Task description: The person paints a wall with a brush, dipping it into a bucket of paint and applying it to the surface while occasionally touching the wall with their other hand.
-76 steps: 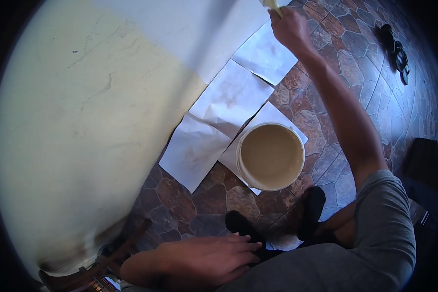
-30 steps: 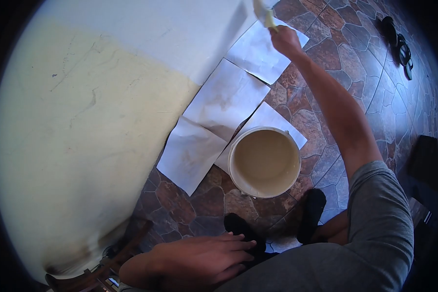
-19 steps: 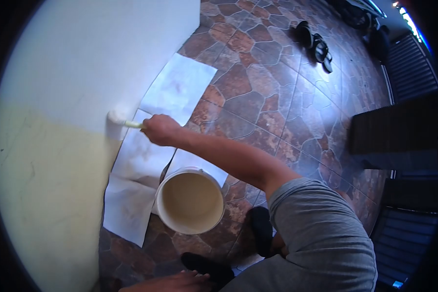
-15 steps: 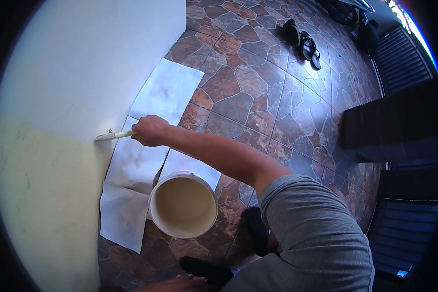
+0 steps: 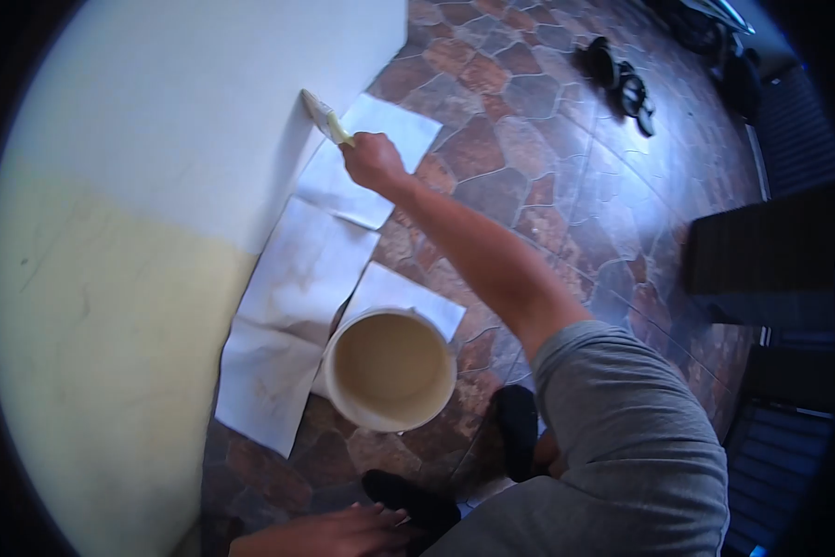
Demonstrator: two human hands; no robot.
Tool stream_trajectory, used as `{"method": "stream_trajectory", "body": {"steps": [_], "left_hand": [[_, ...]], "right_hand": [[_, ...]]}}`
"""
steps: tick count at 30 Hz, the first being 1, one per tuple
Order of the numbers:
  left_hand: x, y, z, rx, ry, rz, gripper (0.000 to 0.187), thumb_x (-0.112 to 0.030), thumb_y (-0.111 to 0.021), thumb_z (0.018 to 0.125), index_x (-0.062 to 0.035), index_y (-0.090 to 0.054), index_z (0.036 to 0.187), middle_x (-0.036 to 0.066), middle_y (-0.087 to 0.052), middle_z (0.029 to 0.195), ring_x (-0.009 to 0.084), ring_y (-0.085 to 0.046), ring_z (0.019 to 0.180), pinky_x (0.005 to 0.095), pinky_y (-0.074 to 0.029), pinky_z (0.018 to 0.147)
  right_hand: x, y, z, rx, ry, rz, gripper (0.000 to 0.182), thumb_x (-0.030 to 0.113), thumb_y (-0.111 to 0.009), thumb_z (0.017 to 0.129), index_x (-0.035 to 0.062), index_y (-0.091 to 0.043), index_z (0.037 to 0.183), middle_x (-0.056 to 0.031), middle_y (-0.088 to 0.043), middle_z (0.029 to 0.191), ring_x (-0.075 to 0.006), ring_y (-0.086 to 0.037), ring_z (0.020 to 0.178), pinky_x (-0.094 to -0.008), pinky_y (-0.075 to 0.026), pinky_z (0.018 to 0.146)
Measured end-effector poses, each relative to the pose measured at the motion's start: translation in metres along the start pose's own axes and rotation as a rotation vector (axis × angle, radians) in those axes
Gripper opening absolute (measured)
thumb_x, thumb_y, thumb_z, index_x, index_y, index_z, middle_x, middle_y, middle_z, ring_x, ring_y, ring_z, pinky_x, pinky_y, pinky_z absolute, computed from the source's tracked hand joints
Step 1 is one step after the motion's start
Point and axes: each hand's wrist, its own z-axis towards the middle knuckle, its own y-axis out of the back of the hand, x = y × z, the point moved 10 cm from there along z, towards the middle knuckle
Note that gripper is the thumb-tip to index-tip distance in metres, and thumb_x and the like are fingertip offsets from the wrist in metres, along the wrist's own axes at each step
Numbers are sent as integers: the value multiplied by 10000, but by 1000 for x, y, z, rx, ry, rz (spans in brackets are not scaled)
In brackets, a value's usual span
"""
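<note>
A paintbrush (image 5: 325, 119) is in my right hand (image 5: 375, 163), its bristle end against the white upper part of the wall (image 5: 204, 102). My fingers are wrapped round its handle. My left hand (image 5: 329, 533) is at the bottom edge beside my dark-shod foot, fingers stretched out, holding nothing. Between my two hands stands a round white bucket (image 5: 391, 369) with cream-coloured paint inside. The lower left of the wall is pale yellow (image 5: 111, 343). Stained white sheets (image 5: 311, 265) lie along the wall's foot, partly under the bucket.
Stone-patterned tiles (image 5: 492, 186) cover the floor. Black sandals (image 5: 631, 93) lie at the upper right, with part of a motorcycle (image 5: 701, 28) beyond. A dark box-like object (image 5: 761, 251) stands at the right. My feet (image 5: 515, 432) are near the bucket.
My right hand and the brush have moved up and right, away from the yellow area onto the white part. The view has shifted slightly, and more of my left hand shows.
</note>
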Motion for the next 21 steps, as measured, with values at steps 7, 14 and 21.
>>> {"method": "stream_trajectory", "body": {"steps": [7, 14, 21], "left_hand": [[13, -19, -2, 224, 170, -59, 464, -281, -415, 1091, 17, -501, 1436, 252, -447, 1539, 380, -404, 1459, 462, -297, 1243], [6, -11, -4, 145, 186, -87, 431, -280, -458, 1068, 23, -566, 1355, 264, -457, 1524, 398, -430, 1434, 479, -343, 1220], [7, -14, -4, 129, 172, -102, 430, -273, -470, 1063, 28, -567, 1354, 265, -461, 1520, 411, -430, 1433, 482, -343, 1219]], "right_hand": [[65, -69, -83, 289, 278, -44, 344, 327, -591, 1003, 10, -709, 944, -268, -695, 832, -463, -678, 807, -550, -528, 758], [73, -88, -96, 509, 502, -307, 321, 354, -613, 988, 61, -739, 1029, -189, -705, 886, -380, -696, 865, -522, -547, 783], [57, -44, -30, 279, 283, -208, 373, 390, -559, 1003, 61, -731, 1029, -210, -730, 991, -401, -705, 944, -505, -552, 837]]}}
